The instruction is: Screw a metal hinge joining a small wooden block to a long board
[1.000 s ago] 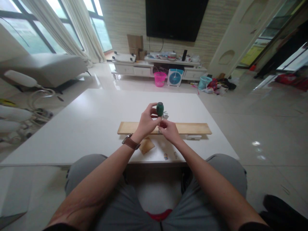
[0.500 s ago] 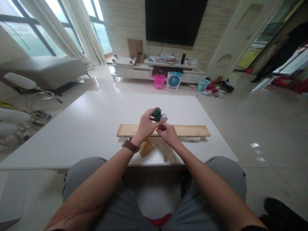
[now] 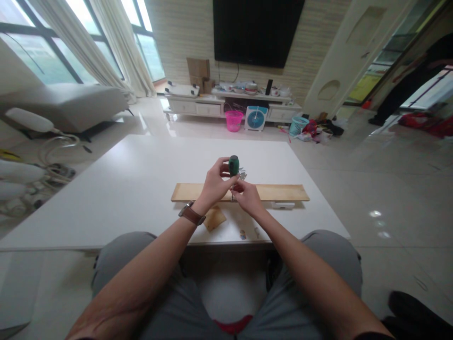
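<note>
My left hand, with a watch on its wrist, is closed around a screwdriver held upright by its green and black handle. The fingers of my right hand are pinched low at the screwdriver's shaft, by the front edge of a long wooden board. What they pinch is too small and hidden to name. Small shiny metal pieces show just behind my hands. The board lies across the white table, partly covered by my hands.
A small wooden piece lies near my left forearm. Two little items, one of them tan, sit by the table's front edge. A white block is at the board's front right. A person in dark clothes stands far right.
The screwdriver handle has risen slightly and shifted a little to the right, with the fingers of my left hand looser around it. My right hand stays almost in place.
</note>
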A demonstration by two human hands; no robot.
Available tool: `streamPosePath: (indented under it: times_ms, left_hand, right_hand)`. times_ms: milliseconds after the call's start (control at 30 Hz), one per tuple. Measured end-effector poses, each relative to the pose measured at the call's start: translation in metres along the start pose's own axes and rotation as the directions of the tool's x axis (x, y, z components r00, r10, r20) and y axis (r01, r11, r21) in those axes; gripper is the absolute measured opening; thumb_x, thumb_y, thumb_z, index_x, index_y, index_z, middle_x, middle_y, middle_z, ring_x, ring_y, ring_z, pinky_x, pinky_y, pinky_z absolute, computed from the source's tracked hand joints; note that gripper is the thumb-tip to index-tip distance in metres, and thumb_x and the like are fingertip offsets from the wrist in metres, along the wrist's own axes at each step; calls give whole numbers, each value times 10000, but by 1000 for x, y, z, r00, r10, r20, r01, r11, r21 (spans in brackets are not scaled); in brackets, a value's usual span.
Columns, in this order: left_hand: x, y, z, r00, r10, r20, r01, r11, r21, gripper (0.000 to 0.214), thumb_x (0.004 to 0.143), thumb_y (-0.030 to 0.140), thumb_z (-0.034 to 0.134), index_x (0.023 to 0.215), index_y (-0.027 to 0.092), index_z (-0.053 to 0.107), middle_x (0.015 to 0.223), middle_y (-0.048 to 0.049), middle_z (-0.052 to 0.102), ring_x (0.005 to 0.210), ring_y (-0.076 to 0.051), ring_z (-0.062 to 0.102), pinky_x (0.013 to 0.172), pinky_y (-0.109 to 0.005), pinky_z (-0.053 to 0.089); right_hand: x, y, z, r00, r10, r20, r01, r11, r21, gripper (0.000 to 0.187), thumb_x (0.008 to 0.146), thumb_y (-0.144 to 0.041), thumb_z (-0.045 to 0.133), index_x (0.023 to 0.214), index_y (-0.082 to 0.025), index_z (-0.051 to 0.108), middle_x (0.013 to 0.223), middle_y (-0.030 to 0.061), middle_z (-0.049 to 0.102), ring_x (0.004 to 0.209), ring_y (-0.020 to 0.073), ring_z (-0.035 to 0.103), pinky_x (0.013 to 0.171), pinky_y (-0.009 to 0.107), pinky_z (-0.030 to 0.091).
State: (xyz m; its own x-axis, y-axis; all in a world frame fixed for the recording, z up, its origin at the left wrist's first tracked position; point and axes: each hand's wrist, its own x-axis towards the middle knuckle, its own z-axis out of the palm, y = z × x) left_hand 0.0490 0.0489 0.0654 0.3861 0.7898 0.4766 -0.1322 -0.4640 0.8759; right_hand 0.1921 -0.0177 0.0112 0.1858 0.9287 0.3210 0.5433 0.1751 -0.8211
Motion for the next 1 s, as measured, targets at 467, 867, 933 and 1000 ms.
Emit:
streamPosePath:
  times_ms: [467,867,933,1000]
  left_hand:
    - [0,5,0,1000,-10,6,9,999,36,434,765,181,868,1166,207,704,858,22,741,830,-149,743,783,-275,647]
    - [-1,8,-1,996,13,83,-16,999,44,345,789,230,836,1098,197,687,1070,-46,774,961,-171,736,811,-281,641]
    - [-1,9,-2,998,11,68,-17,996,85,310,771,281,881,1001,191,694,1024,-40,764,912,-168,721,775,-277,642]
    - [-1,9,-2,998,2,66,-8,996,86,312,771,309,898,975,193,693,960,-23,760,880,-168,724,779,-289,655]
  right_hand:
    - [2,3,0,1000,13,-16,-14,1000,-16,68,835,-186,716,821,-248,694,760,-12,763,725,190,711,741,313,553]
    - [3,4,0,999,32,-18,-32,999,1,55,858,-188,744,845,-235,718,792,7,807,747,209,742,753,322,565]
    - [3,3,0,999,40,-23,-40,999,0,54,846,-198,756,832,-235,720,776,7,802,726,210,732,739,325,561]
    - [3,2,0,999,42,-25,-42,999,2,45,840,-206,758,840,-238,726,771,6,798,717,208,727,739,328,567]
